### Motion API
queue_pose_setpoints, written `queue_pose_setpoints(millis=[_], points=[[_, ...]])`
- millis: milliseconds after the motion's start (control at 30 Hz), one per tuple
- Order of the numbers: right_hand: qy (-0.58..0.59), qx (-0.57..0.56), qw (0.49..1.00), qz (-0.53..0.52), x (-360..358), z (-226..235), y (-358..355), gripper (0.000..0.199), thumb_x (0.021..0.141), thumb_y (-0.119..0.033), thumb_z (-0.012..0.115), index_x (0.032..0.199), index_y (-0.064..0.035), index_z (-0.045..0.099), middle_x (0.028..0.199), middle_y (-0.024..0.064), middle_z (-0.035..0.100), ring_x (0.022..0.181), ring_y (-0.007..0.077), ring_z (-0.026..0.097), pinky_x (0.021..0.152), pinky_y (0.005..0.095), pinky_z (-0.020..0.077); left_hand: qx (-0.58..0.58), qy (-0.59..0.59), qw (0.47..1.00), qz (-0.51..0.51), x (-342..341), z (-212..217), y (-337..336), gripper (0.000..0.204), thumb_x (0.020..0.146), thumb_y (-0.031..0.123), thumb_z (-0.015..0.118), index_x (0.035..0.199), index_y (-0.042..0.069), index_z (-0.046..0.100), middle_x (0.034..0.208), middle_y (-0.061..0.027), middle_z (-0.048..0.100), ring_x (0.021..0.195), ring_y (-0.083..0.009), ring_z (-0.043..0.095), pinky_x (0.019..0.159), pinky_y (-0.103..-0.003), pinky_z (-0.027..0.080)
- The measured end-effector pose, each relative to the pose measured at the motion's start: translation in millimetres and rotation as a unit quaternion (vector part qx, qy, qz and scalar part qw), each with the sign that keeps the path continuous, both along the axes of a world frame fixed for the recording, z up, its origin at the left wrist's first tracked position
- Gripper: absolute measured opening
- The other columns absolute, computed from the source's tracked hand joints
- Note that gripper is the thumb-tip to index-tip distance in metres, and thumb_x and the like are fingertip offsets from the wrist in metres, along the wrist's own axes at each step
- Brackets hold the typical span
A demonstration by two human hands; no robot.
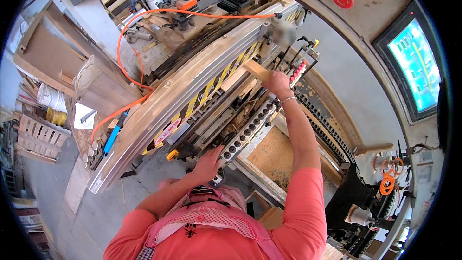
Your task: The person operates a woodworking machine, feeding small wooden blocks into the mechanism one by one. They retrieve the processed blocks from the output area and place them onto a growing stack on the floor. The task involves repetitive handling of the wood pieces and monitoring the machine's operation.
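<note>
Fingers of my right hand [276, 83] pinch the wood piece [255, 71], which sits partly in the drilling machine [192, 96] under its striped rail; seating looks unfinished. Left hand [208, 163] lies spread on the machine's front edge, holding nothing.

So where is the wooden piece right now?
In the head view, the wooden piece lies upper centre on the machine, under the right hand, beside the yellow-and-black striped rail.
</note>
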State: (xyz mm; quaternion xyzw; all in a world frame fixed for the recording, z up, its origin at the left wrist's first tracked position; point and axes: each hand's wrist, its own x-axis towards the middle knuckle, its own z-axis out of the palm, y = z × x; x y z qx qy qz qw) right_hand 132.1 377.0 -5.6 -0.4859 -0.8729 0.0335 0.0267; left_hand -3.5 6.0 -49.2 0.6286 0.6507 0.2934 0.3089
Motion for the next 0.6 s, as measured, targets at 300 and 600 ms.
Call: queue_pose_setpoints(millis=[300, 600], points=[[0.035, 0.021, 0.999, 0.005, 9, -2, 13, 0.040, 0.063, -0.036, 0.074, 0.083, -0.0026, 0.064, 0.084, 0.0167, 0.064, 0.084, 0.0323, 0.062, 0.073, 0.0407, 0.0510, -0.034, 0.002, 0.999, 0.004, -2, -1, 0, 0.053, 0.081, 0.007, 0.052, 0.131, 0.003, 0.034, 0.120, -0.0236, 0.049, 0.108, -0.0412, 0.048, 0.091, -0.045, 0.040], [0.027, 0.027, 0.999, -0.034, 1, -3, 12, 0.039, 0.062, -0.035, 0.074, 0.081, -0.0017, 0.066, 0.084, 0.0166, 0.065, 0.086, 0.0312, 0.061, 0.074, 0.0396, 0.0516, -0.036, 0.013, 0.999, 0.005, -3, -1, 2, 0.052, 0.082, 0.011, 0.054, 0.129, 0.004, 0.035, 0.119, -0.0221, 0.050, 0.106, -0.0401, 0.050, 0.089, -0.045, 0.041]])
